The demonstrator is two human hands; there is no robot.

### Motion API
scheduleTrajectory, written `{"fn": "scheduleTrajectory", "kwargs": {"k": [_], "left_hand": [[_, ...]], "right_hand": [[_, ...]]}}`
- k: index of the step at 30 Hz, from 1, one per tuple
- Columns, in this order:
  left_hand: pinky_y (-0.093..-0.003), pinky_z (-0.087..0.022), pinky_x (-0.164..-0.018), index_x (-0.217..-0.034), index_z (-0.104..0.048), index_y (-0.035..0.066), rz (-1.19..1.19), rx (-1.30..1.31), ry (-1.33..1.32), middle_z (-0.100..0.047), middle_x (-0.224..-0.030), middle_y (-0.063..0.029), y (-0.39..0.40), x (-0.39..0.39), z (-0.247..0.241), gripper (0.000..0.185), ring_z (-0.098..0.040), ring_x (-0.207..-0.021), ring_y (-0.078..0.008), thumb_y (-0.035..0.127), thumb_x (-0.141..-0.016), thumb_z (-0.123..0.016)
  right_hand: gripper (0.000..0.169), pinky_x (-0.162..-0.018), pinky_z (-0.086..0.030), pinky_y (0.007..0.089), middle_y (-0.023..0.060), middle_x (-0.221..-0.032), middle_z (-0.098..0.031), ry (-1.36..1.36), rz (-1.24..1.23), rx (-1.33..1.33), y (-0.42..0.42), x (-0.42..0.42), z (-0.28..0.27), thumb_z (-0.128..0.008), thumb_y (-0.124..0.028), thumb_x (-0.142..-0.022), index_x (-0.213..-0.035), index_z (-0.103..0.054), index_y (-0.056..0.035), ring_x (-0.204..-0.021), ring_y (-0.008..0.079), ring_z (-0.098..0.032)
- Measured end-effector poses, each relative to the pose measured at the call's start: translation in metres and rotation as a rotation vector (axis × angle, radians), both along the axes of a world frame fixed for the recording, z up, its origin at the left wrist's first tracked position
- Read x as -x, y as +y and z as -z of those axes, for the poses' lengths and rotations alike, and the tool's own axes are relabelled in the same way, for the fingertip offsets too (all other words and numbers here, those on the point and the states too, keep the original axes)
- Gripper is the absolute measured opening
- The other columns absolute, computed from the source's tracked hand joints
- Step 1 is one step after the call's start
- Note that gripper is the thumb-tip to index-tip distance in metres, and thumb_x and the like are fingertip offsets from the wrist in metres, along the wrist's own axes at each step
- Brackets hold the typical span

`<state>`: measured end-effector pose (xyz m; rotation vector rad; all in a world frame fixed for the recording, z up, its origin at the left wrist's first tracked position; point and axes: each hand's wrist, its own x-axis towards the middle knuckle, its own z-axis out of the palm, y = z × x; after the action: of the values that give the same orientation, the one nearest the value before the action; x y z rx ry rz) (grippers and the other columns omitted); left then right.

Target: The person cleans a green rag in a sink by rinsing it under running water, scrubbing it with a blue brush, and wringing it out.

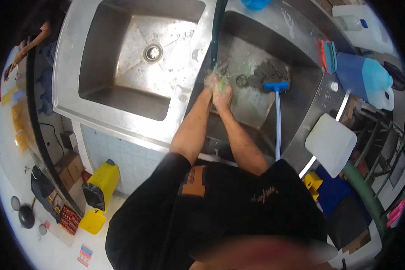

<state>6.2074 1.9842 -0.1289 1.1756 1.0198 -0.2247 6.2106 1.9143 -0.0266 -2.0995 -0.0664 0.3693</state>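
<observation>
Both hands meet over the left side of the right-hand steel sink [234,114], below the end of a dark green hose or pipe [217,37]. Water splashes over them and blurs their outline. My right hand [222,98] is curled around a small yellow-green item [221,86], perhaps a sponge or cloth. Against it, under the spray, is my left hand [210,82]; its fingers are too blurred to make out. Right of the hands, a blue-headed tool with a long handle [276,86] leans in the sink, its head beside dark residue [268,72] on the bottom.
Left is another steel sink [99,60] with a drain. A blue liquid jug [364,79], a red-bristled brush [329,57] and a white cap [334,86] are at the right rim. A whitish plastic container [330,145] stands nearer. A yellow bin [108,179] is lower left. Another person's arm [32,44] shows upper left.
</observation>
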Motion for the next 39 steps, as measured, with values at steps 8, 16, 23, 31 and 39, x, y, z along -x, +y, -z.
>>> {"fn": "scheduleTrajectory", "kwargs": {"k": [8,16,23,31,39], "left_hand": [[-0.0387,-0.052,-0.079,-0.109,-0.065,0.007,-0.262,0.428,-0.035,-0.066,-0.102,-0.011,-0.016,-0.012,-0.002,0.036,-0.063,-0.088,-0.024,0.036,-0.097,-0.048],[-0.0381,-0.04,-0.103,-0.141,-0.041,-0.003,-0.283,0.338,0.08,-0.053,-0.136,-0.0145,-0.008,0.013,-0.067,0.086,-0.052,-0.121,-0.0273,0.063,-0.088,-0.052],[-0.0461,-0.037,-0.105,-0.14,-0.042,0.009,-0.593,0.922,0.016,-0.051,-0.134,-0.0148,-0.024,-0.004,-0.077,0.075,-0.049,-0.123,-0.031,0.066,-0.093,-0.035],[-0.0344,-0.052,-0.063,-0.094,-0.063,0.01,-0.276,1.175,-0.517,-0.064,-0.085,-0.0076,0.0,0.028,0.041,0.032,-0.063,-0.071,-0.021,0.036,-0.098,-0.045],[-0.0391,-0.055,-0.075,-0.108,-0.061,0.009,-0.271,0.333,-0.013,-0.064,-0.096,-0.0117,-0.011,0.01,-0.029,0.034,-0.064,-0.082,-0.0242,0.033,-0.1,-0.038]], "right_hand": [[0.054,-0.09,-0.047,0.0505,0.0295,-0.107,-0.064,0.107,0.074,0.244,0.011,-0.012,-0.028,-0.067,-0.043,-0.078,-0.105,-0.064,0.0043,-0.103,0.0447,-0.061],[0.049,-0.084,-0.05,0.0446,0.0225,-0.1,-0.068,0.333,0.257,0.145,-0.016,-0.085,0.094,-0.072,-0.041,-0.078,-0.101,-0.068,0.0019,-0.096,0.0382,-0.066],[0.04,-0.076,-0.051,0.0396,0.0162,-0.091,-0.07,0.487,0.247,-0.175,-0.018,-0.045,0.072,-0.073,-0.035,-0.078,-0.097,-0.071,-0.0002,-0.084,0.0294,-0.068],[0.031,-0.063,-0.05,0.0391,0.0212,-0.079,-0.069,-0.407,-0.31,0.179,-0.014,-0.012,-0.024,-0.07,-0.03,-0.078,-0.079,-0.07,0.0013,-0.069,0.029,-0.067],[0.035,-0.07,-0.053,0.0432,0.0288,-0.083,-0.067,-0.185,-0.132,0.239,0.003,-0.002,-0.016,-0.07,-0.031,-0.077,-0.077,-0.068,0.0048,-0.078,0.0417,-0.067]]}}
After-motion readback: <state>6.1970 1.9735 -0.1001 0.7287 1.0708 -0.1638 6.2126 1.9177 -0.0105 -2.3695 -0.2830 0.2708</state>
